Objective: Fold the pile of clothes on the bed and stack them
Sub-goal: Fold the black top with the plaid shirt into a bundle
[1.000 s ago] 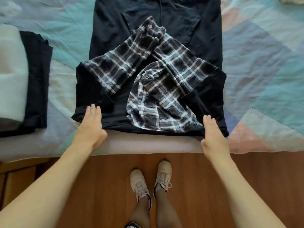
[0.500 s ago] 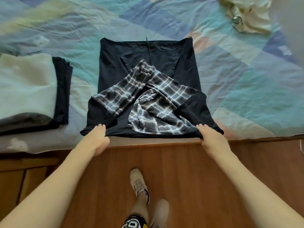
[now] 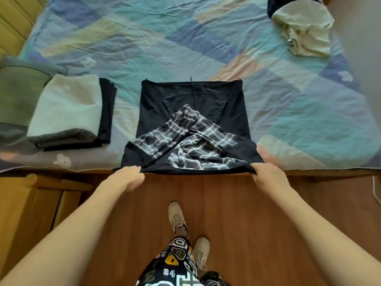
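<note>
Black hooded garment [image 3: 191, 100] with plaid sleeves lies flat at the near edge of the bed [image 3: 185, 48]; left hand [image 3: 127, 178] and right hand [image 3: 268, 178], set apart, each grip a near corner of its edge; folded stack [image 3: 68, 112] sits just left; a pale, apparently unfolded garment [image 3: 303, 27] lies far right.
</note>
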